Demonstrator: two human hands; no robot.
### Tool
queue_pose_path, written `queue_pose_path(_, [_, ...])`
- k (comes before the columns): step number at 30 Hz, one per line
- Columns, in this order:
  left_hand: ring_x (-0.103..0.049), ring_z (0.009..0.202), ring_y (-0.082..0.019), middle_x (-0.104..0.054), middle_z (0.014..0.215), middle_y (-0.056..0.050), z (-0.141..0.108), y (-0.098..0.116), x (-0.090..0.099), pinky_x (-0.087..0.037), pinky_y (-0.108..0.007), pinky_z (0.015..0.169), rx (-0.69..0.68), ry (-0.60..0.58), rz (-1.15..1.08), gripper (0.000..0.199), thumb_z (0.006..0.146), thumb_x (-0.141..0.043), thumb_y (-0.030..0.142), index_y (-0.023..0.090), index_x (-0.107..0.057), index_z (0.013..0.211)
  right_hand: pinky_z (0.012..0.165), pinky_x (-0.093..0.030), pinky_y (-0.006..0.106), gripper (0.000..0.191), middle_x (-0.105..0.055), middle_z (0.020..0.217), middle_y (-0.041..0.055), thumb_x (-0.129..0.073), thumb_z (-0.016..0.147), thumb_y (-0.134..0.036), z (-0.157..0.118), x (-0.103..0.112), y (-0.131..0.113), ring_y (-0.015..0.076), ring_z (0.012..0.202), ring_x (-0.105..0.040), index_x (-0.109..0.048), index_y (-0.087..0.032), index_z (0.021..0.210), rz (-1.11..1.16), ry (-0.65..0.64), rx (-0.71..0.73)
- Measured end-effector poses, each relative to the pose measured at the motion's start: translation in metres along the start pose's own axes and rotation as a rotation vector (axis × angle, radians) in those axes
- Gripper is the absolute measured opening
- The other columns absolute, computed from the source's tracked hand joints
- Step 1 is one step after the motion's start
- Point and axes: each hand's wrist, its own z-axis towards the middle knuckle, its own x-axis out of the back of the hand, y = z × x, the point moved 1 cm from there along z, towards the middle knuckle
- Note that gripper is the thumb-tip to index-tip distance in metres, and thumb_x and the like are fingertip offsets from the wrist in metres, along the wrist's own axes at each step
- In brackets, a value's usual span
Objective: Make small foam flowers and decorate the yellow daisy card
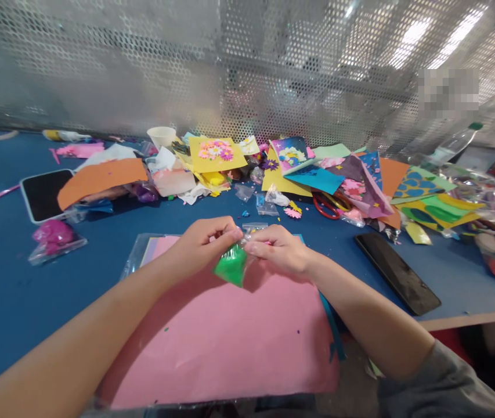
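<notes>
Between my two hands hangs a small clear plastic bag (232, 264) with a bright green soft lump inside. My left hand (206, 244) is closed on the bag's upper left edge, thumb against the fingers. Pinched at the upper right edge, my right hand (279, 247) is closed on the same bag. Whether the bag's mouth is sealed I cannot tell, since my fingers cover it. Beneath lies a large pink sheet (221, 342), with other sheets and clear plastic showing under its far edge. A few tiny specks dot the pink sheet.
At the left are a bagged magenta lump (53, 235) and a black-screened tablet (47, 194). A dark phone (397, 273) lies right. Colored papers, a yellow flower card (216, 152), red-handled scissors (326, 206) and a white cup (162, 137) line the back before a perforated metal screen (143, 69).
</notes>
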Motion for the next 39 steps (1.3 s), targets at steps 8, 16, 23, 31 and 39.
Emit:
queue_pose_path(8, [-0.036, 0.052, -0.008, -0.043, 0.055, 0.005, -0.003, 0.001, -0.008, -0.027, -0.022, 0.048, -0.126, -0.007, -0.029, 0.042, 0.093, -0.052, 0.036, 0.018, -0.044, 0.056, 0.058, -0.03, 0.024, 0.046, -0.039, 0.063, -0.0047, -0.064, 0.09, -0.05, 0.0, -0.007, -0.003, 0.009, 0.063, -0.036, -0.046, -0.018, 0.062, -0.043, 0.007, 0.063])
queue_pose_path(16, [-0.06, 0.068, -0.013, -0.066, 0.074, -0.001, 0.02, -0.023, 0.01, -0.049, -0.021, 0.06, 0.396, 0.446, -0.717, 0.011, 0.08, -0.071, 0.028, 0.017, -0.07, 0.082, 0.043, -0.015, 0.021, 0.049, -0.029, 0.051, -0.0106, -0.066, 0.085, -0.057, 0.015, 0.016, 0.005, 0.0042, 0.044, -0.02, -0.038, -0.022, 0.065, 0.367, 0.645, -0.02])
queue_pose_path(23, [-0.072, 0.094, -0.019, -0.073, 0.099, -0.009, 0.077, -0.035, 0.022, -0.06, -0.03, 0.08, 0.508, 0.418, -0.963, 0.033, 0.081, -0.056, 0.005, 0.018, -0.065, 0.11, 0.037, -0.01, 0.018, 0.022, -0.047, 0.047, -0.0112, -0.052, 0.095, -0.033, 0.022, 0.027, 0.007, 0.0048, 0.032, -0.019, -0.056, -0.022, 0.114, 0.57, 0.578, -0.292])
queue_pose_path(31, [-0.06, 0.057, -0.012, -0.06, 0.071, 0.001, 0.13, -0.048, 0.024, -0.05, -0.02, 0.053, 0.564, 0.637, -1.026, 0.021, 0.086, -0.057, 0.011, 0.017, -0.059, 0.106, 0.035, -0.013, 0.014, 0.035, -0.048, 0.049, -0.0119, -0.052, 0.094, -0.023, 0.022, 0.028, 0.009, 0.0036, 0.032, -0.022, -0.052, -0.02, 0.129, 0.609, 0.565, -0.3])
queue_pose_path(39, [-0.069, 0.08, -0.012, -0.073, 0.094, -0.006, 0.06, 0.006, 0.022, -0.056, -0.02, 0.063, 0.493, 0.531, -1.052, 0.033, 0.09, -0.048, 0.007, 0.013, -0.073, 0.111, 0.036, -0.039, 0.016, 0.022, -0.071, 0.087, 0.0018, -0.048, 0.101, -0.029, 0.022, 0.039, 0.018, 0.0101, 0.057, -0.065, -0.058, -0.018, 0.117, 0.778, 0.566, -0.339])
